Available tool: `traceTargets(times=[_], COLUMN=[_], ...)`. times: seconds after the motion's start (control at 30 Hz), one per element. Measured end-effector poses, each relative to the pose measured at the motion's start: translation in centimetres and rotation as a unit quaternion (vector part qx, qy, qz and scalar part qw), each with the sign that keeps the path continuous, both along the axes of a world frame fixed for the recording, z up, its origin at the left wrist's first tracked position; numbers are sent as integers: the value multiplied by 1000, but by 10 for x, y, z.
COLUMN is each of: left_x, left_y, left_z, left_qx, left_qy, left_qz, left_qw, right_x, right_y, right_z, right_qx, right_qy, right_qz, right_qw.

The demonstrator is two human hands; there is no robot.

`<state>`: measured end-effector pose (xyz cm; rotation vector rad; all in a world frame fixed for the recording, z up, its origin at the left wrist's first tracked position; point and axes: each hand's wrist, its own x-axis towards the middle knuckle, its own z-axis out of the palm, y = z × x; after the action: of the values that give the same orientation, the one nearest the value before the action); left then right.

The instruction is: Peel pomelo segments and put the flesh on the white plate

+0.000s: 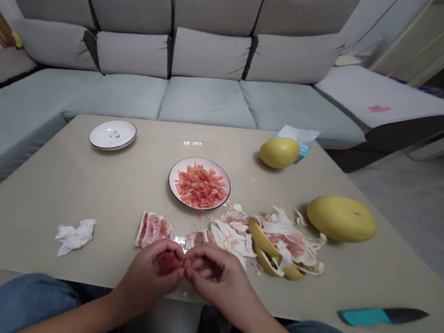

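1. Sofa, grey, cushioned
2. Table, beige, glossy
3. Peel heap, yellow and white, on the table
4. Plate, dark-rimmed, bearing pink pulp
5. Left hand, curled, thumb and forefinger pinching red fruit piece
6. Right hand, thumb and forefinger pinching the same piece's end
7. Red fruit piece, within left hand's curl, over the table

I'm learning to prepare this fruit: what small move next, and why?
Probably peel the reddish piece with the right hand: the left hand cups it, the two hands meet at its side, and the nearer plate holds loose pulp.
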<state>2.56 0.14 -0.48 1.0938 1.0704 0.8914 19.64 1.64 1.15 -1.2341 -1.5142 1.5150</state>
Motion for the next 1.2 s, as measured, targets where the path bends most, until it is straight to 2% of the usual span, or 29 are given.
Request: traceTargets(times=[0.37,0.63,0.83,1.03,1.2], left_x=[2,-1,-1,-1,-2], left_y=[-1,1,0,4,4], left_z=[-1,-3,3,5,4], left_qx=[64,30,72,43,14], left_qy=[105,33,69,64,35], left_qz=[22,15,31,25,22], left_qw=[992,999,995,997,999], right_x=[-5,2,1,3,4], right_y=[0,4,2,4,6], right_z=[-6,-10,-13,-12,-11], right_qx=[-33,-97,-69,-105,-107], right_qy=[9,89,29,60,73], right_qz=[-21,15,5,15,15], right_qw=[999,991,997,993,991])
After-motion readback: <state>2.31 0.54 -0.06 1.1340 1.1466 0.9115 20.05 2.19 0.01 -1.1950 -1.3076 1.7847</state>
